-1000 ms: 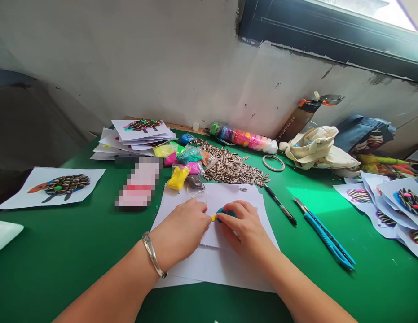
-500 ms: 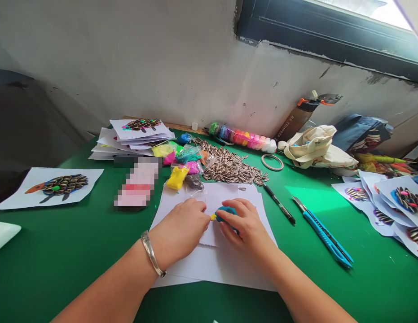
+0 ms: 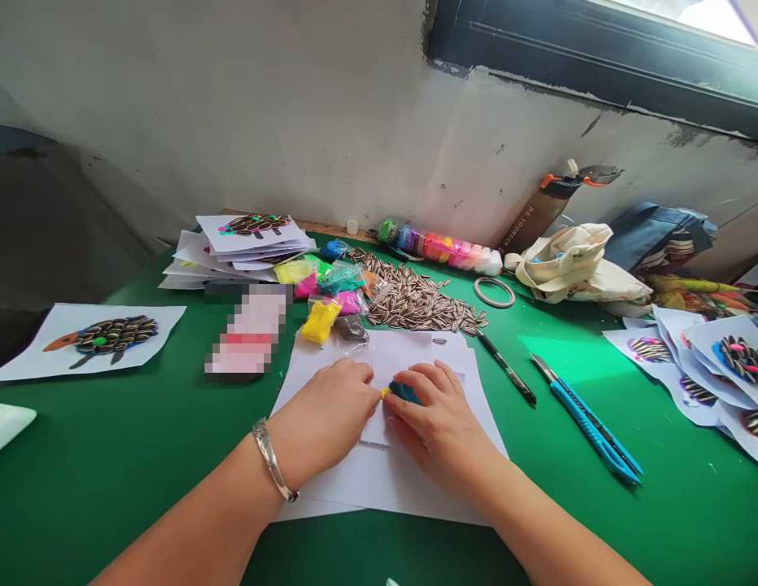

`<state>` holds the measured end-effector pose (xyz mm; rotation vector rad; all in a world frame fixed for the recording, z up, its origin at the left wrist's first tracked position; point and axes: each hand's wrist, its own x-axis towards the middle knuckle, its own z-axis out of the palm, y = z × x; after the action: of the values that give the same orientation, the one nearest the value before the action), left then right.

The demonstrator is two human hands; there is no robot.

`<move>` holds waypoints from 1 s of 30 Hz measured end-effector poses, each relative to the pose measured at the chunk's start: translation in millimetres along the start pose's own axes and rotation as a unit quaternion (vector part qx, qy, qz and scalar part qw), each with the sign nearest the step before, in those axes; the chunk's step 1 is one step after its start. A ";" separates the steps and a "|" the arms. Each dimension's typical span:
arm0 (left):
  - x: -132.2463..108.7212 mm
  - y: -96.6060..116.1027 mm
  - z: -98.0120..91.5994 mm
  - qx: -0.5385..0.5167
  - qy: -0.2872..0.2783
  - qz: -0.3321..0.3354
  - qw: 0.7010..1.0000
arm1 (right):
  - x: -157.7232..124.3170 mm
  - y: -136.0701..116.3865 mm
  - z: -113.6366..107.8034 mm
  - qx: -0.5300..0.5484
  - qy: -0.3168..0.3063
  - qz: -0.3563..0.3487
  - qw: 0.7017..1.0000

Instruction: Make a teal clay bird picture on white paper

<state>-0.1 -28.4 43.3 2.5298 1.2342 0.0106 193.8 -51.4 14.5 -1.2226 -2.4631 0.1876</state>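
head view, hands (image 3: pixel 322 425) (image 3: pixel 440 431) on blue clay (image 3: pixel 405 393), clear bag (image 3: pixel 322 323) of seemingly yellow clay

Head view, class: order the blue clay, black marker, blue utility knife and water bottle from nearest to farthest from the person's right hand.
1. Blue clay: under the right hand
2. Black marker: right of paper
3. Blue utility knife: farther right
4. Water bottle: by the wall
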 end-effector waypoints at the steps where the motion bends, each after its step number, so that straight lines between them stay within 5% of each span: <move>1: -0.2 0.0 -0.4 0.001 -0.002 0.000 1.000 | -0.5 0.8 -0.6 0.007 -0.002 0.001 1.000; 30: -0.2 -4.0 2.0 -0.013 0.005 0.014 1.000 | 1.2 -6.7 -0.5 -0.029 -0.024 -0.017 0.999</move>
<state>-3.0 -26.8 40.2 2.5274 1.1960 0.0465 188.4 -54.5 17.1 -1.2134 -2.5453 0.1389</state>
